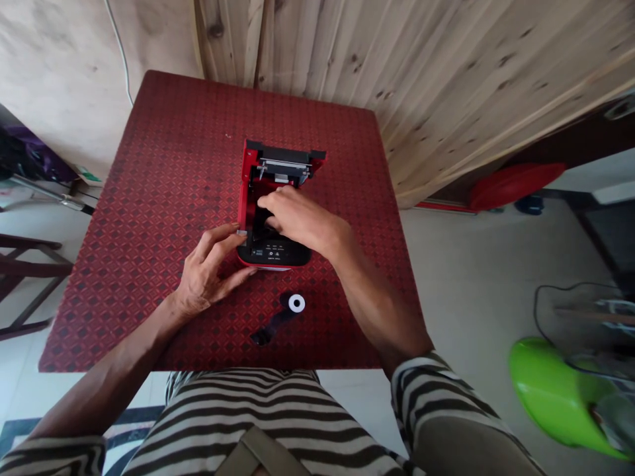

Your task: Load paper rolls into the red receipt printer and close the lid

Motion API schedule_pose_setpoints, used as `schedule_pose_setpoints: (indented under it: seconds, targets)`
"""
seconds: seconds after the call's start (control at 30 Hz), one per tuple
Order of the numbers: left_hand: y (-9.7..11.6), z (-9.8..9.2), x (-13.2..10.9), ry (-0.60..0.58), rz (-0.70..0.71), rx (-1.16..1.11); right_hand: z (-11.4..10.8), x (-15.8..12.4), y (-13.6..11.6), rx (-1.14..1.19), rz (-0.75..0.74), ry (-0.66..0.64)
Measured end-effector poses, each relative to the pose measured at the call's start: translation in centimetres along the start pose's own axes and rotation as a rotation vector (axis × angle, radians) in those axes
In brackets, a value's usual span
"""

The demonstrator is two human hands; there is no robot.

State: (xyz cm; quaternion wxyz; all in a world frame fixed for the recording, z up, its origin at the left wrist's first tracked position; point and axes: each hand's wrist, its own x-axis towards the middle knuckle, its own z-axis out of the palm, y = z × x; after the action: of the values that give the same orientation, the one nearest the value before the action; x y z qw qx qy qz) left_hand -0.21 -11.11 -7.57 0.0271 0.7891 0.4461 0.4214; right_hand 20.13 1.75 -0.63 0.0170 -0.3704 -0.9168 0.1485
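A red and black printer [278, 254], apparently a small label printer, stands on the table with its lid [285, 155] raised. My left hand [208, 264] steadies its front left corner, fingers on the side edge and thumb low at the front. Inside the open compartment is my right hand [292, 215], its fingers bent downward. Whatever those fingertips pinch or touch is dark and mostly hidden by the hand. Nearer to me lies a small roll [296, 303] with a white ring-shaped end and a dark strip [268, 330] trailing from it to the left.
The table [163, 198] has a red patterned cover and meets a wooden plank wall [317, 46] at the back. A dark wooden stool [30, 268] stands on the left. On the right floor are a green plastic object [550, 390] and a red round one [516, 185].
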Motion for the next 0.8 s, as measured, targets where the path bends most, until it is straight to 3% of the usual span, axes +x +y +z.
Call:
schedule_pose_setpoints:
  seconds: [0.1,0.2,0.3,0.47,0.57,0.63,0.7,0.8]
  targets:
    - [-0.1,0.0,-0.1,-0.005,0.0,-0.006,-1.3,-1.5,-0.4,0.119,-0.04,0.024]
    - [-0.1,-0.4,-0.2,-0.029,-0.03,-0.043,-2.4,-4.3,-0.9,0.28,-0.182,0.127]
    - [0.0,-1.5,0.5,-0.05,-0.098,-0.111,-2.2,-6.9,-1.4,0.363,-0.263,0.207]
    - [-0.4,-3.4,6.1,0.053,-0.119,-0.086,0.5,-8.2,-2.3,0.239,-0.178,0.509]
    - [-1.5,-2.9,10.7,0.048,-0.095,-0.013,2.0,-8.2,-2.8,0.126,-0.125,0.636]
    - [-2.2,-2.1,12.9,-0.025,-0.105,-0.011,2.8,-8.3,-3.1,0.067,-0.124,0.679]
    - [-2.4,-1.4,13.8,-0.107,-0.108,-0.053,3.4,-8.4,-3.3,0.032,-0.14,0.698]
    - [-1.7,-1.4,12.7,-0.107,-0.049,-0.091,4.2,-8.7,-3.6,0.001,-0.15,0.71]
